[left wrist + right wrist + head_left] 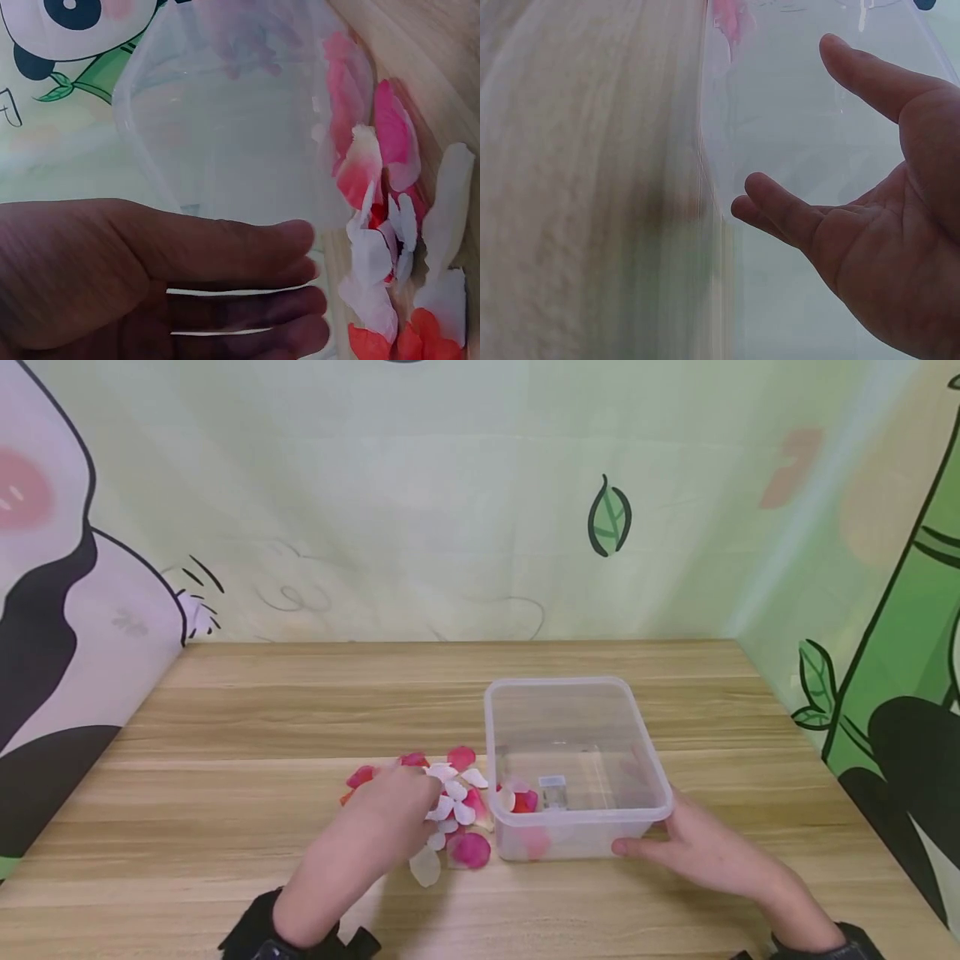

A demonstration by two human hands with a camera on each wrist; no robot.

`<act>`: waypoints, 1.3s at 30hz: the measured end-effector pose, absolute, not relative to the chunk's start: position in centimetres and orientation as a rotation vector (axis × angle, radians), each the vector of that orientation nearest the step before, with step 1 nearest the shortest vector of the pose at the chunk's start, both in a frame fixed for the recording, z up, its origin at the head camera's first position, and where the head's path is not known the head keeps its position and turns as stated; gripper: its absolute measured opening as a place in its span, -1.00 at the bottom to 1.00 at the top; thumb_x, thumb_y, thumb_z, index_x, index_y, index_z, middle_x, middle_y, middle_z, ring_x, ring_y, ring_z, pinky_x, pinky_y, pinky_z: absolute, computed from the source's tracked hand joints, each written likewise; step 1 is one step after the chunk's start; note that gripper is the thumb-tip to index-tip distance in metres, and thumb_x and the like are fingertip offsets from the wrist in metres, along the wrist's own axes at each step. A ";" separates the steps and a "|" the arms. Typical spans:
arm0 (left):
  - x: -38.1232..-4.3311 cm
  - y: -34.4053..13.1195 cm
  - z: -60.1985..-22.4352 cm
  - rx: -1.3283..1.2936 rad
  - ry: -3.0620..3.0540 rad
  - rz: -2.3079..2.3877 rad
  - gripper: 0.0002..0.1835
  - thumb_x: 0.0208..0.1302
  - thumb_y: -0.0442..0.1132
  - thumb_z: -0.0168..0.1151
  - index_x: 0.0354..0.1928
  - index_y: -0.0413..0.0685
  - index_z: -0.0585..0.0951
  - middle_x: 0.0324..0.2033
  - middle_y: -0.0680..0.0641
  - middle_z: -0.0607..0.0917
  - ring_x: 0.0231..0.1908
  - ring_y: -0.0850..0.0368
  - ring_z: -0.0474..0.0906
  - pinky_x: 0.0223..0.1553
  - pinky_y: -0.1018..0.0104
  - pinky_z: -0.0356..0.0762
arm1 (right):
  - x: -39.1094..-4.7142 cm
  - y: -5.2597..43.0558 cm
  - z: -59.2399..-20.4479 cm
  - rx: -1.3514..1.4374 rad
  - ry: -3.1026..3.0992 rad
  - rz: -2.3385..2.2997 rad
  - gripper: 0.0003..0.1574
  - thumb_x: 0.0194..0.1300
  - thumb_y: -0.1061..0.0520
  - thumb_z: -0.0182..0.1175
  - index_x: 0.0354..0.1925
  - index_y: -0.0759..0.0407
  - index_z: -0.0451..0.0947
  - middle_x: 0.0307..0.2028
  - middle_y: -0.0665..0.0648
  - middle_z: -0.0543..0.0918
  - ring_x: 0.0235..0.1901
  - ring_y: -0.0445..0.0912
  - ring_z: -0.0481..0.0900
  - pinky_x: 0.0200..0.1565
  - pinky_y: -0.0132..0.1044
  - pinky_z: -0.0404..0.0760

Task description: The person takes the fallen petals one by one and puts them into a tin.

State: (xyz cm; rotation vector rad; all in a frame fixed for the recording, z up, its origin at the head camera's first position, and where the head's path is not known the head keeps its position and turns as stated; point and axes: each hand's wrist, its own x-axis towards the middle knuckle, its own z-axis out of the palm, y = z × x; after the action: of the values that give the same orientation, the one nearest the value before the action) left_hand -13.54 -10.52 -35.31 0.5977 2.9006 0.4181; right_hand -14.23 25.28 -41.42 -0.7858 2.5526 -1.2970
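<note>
While loose petals [454, 791] are heaped on the wooden table [300, 693], left of 1 clear plastic box [585, 817], several are contained in its near left part. Petals: judged light, soft, easily creased; best pinched by an edge. Box: judged light, slightly flexible, smooth; best taken by rim or corner. Left hand [397, 814]: poised at the heap, fingers nearly straight, no petal seen gripped. Right hand [708, 847]: thumb and fingers spread wide, placed against the box's near right corner.
</note>
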 end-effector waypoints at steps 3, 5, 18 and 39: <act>-13.8 -10.8 -35.8 0.576 2.799 0.419 -0.73 0.18 -0.45 0.45 -0.53 -0.12 0.52 -0.62 0.00 0.46 -0.53 0.13 0.37 -0.48 0.29 0.41 | -14.2 25.3 -41.4 -0.783 2.555 -1.295 0.14 0.28 -0.04 0.46 0.56 0.24 0.04 0.21 0.19 0.58 0.16 0.06 0.59 0.18 -0.11 0.53; -13.8 -10.9 -36.2 0.563 2.753 0.429 -0.69 0.19 -0.49 0.42 -0.56 -0.12 0.48 -0.64 -0.01 0.42 -0.56 0.13 0.34 -0.49 0.29 0.37 | -14.2 25.3 -41.4 -0.783 2.553 -1.298 0.14 0.28 -0.03 0.46 0.56 0.23 0.04 0.22 0.19 0.57 0.16 0.08 0.58 0.18 -0.11 0.52; -14.3 -10.8 -37.9 0.488 2.671 0.344 -0.70 0.12 -0.46 0.50 -0.48 -0.13 0.50 -0.60 -0.02 0.44 -0.53 0.12 0.37 -0.44 0.30 0.41 | -14.2 25.3 -41.5 -0.793 2.552 -1.293 0.14 0.28 -0.04 0.46 0.56 0.22 0.04 0.21 0.18 0.58 0.16 0.06 0.59 0.18 -0.01 0.55; -14.6 -10.6 -38.3 0.538 2.745 0.227 -0.73 0.17 -0.47 0.45 -0.51 -0.13 0.52 -0.61 -0.01 0.46 -0.53 0.13 0.38 -0.43 0.29 0.46 | -14.2 25.3 -41.6 -0.801 2.560 -1.292 0.13 0.28 -0.04 0.46 0.56 0.18 0.05 0.22 0.20 0.58 0.17 0.09 0.58 0.18 -0.08 0.54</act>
State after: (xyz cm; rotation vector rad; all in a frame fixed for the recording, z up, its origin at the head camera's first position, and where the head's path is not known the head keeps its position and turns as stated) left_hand -14.57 -10.58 -38.29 0.5384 2.7446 0.2274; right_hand -14.24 25.32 -41.55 -0.8006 2.5597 -1.2919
